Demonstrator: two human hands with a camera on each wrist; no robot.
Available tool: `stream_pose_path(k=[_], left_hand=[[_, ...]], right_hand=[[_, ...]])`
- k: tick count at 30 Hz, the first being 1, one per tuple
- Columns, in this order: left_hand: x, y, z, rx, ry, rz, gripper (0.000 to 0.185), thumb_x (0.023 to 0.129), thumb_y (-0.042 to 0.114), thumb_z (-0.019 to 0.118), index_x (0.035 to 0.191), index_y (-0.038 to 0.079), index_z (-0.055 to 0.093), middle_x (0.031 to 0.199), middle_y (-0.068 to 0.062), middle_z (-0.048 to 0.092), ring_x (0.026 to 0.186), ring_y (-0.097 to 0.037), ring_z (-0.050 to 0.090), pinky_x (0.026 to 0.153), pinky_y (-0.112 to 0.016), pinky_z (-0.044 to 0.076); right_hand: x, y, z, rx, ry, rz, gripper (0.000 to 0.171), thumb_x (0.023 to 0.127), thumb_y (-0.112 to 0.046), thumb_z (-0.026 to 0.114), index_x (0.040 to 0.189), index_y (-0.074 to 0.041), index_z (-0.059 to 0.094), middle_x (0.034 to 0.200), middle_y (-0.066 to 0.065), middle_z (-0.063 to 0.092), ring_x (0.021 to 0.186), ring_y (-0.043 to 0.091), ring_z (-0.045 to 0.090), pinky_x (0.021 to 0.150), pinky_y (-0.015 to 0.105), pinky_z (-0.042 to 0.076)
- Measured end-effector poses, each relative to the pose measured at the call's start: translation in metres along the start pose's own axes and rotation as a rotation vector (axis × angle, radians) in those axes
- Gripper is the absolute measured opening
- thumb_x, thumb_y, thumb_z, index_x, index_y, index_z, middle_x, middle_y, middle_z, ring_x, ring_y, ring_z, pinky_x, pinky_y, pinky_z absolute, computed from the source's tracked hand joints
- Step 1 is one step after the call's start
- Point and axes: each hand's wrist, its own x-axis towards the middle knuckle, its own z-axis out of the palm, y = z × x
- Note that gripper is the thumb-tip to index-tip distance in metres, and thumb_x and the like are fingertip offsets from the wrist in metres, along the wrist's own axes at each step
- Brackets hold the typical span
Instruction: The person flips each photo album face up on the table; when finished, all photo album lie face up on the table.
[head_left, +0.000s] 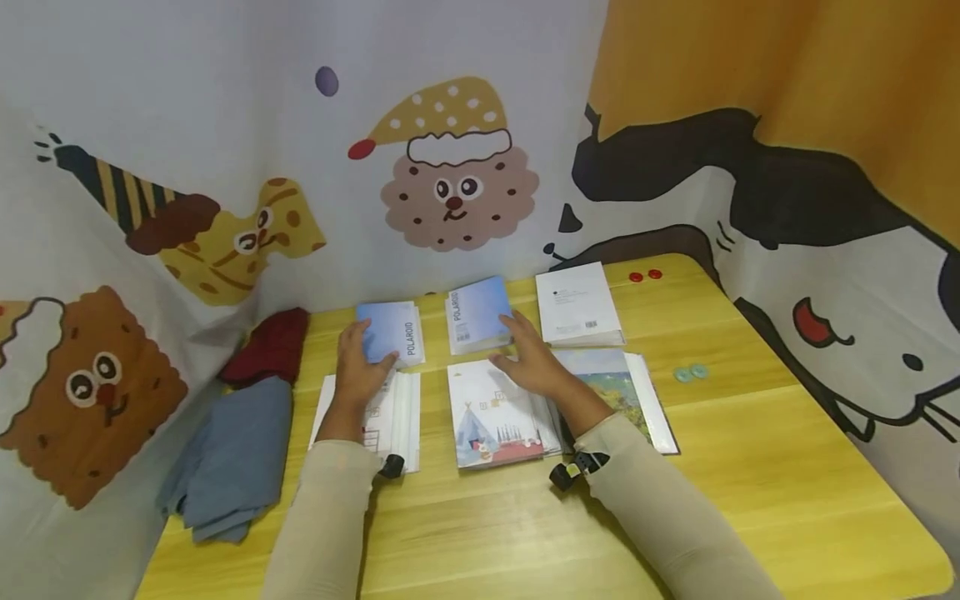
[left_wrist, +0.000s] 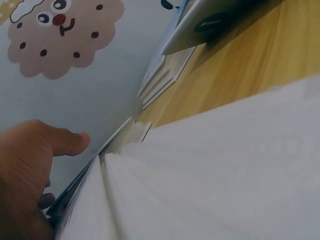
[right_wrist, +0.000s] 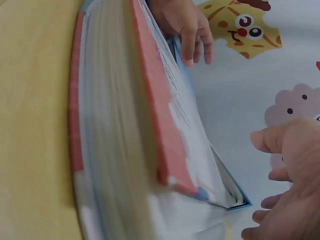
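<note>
My left hand (head_left: 360,377) is over a blue photo album (head_left: 386,321) marked POLAROID at the back left, its fingers along the left side and thumb over the lower edge. Spread, my right hand (head_left: 534,363) has its fingertips at the right edge of a second blue POLAROID album (head_left: 477,310). Below it lies an album with a tent picture (head_left: 491,425), its cover lifted a little off the pages. The left wrist view shows the left thumb (left_wrist: 70,142) stretched out. Loosely bent fingers of the right hand (right_wrist: 290,185) appear in the right wrist view.
A white album (head_left: 577,304) lies at the back right, an album with a landscape cover (head_left: 656,408) before it. Another album (head_left: 405,421) is under the left forearm. Folded grey-blue cloth (head_left: 240,458), maroon cloth (head_left: 270,346), red discs (head_left: 645,276) and green discs (head_left: 690,372) are around them.
</note>
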Motion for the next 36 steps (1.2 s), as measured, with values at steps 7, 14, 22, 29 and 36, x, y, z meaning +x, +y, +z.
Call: stream_pose_path(k=[7, 14, 22, 29, 36], left_hand=[[-0.005, 0.038, 0.014, 0.123, -0.023, 0.123, 0.072, 0.097, 0.020, 0.080, 0.158, -0.001, 0.049, 0.171, -0.029, 0.033, 0.163, -0.050, 0.025, 0.135, -0.065, 0.023], [-0.014, 0.086, 0.056, 0.017, -0.302, 0.070, 0.070, 0.104, 0.028, 0.074, 0.162, 0.002, 0.046, 0.174, -0.027, 0.031, 0.163, -0.050, 0.030, 0.134, -0.066, 0.027], [-0.016, 0.098, 0.096, -0.024, -0.371, 0.043, 0.076, 0.104, 0.035, 0.073, 0.165, 0.003, 0.042, 0.176, -0.031, 0.028, 0.165, -0.049, 0.029, 0.136, -0.062, 0.025], [-0.027, 0.089, 0.117, 0.023, -0.282, 0.024, 0.074, 0.101, 0.035, 0.074, 0.162, 0.004, 0.047, 0.179, -0.027, 0.024, 0.166, -0.047, 0.028, 0.136, -0.059, 0.028], [-0.031, 0.089, 0.120, 0.017, -0.224, -0.039, 0.076, 0.100, 0.039, 0.074, 0.164, 0.010, 0.046, 0.181, -0.027, 0.019, 0.167, -0.049, 0.025, 0.133, -0.063, 0.031]], right_hand=[[0.002, 0.013, 0.005, 0.027, -0.009, 0.070, 0.081, 0.108, -0.027, 0.067, 0.173, -0.004, 0.024, 0.182, 0.025, 0.017, 0.167, 0.047, 0.023, 0.135, 0.066, 0.025], [0.003, 0.015, 0.013, -0.032, -0.044, 0.094, 0.084, 0.108, -0.030, 0.066, 0.174, -0.004, 0.022, 0.182, 0.024, 0.019, 0.169, 0.045, 0.020, 0.137, 0.063, 0.021], [0.003, 0.014, 0.014, -0.057, 0.000, 0.072, 0.082, 0.106, -0.025, 0.067, 0.172, -0.001, 0.026, 0.179, 0.025, 0.028, 0.167, 0.045, 0.028, 0.137, 0.060, 0.024], [-0.001, 0.012, 0.015, -0.079, 0.024, 0.050, 0.084, 0.102, -0.018, 0.071, 0.171, 0.000, 0.028, 0.176, 0.026, 0.033, 0.164, 0.046, 0.033, 0.136, 0.060, 0.027], [-0.001, 0.008, 0.016, -0.074, 0.014, 0.079, 0.086, 0.103, -0.020, 0.071, 0.174, -0.005, 0.024, 0.178, 0.023, 0.030, 0.164, 0.046, 0.033, 0.136, 0.060, 0.026]])
